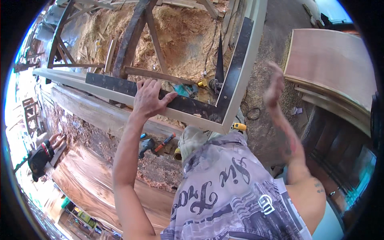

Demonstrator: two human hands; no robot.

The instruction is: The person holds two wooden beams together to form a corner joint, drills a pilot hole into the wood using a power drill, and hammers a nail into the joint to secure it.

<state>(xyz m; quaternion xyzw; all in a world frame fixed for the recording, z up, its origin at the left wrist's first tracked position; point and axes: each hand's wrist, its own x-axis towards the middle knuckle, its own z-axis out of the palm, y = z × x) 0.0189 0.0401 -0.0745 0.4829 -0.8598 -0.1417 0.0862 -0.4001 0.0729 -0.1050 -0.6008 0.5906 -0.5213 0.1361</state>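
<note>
A large dark L-shaped carpenter's square [236, 60] lies along the inner side of a pale wooden frame corner [188, 118]. Its two arms follow the two frame strips, which meet in front of me. My left hand [150, 96] grips the near arm of the square and the strip under it, fingers curled over the far edge and thumb stretched toward the corner. Off to the right of the frame, my right hand [274, 86] is raised in the air, somewhat blurred, its fingers extended and holding nothing.
Dark wooden trestles [134, 40] stand beyond, over sawdust. A cordless drill [147, 147] and an orange-handled tool [165, 142] lie below the frame on the left. Stacked panels [328, 66] are at right, a wood slab [86, 172] at lower left. Another person's hand [57, 140] shows far left.
</note>
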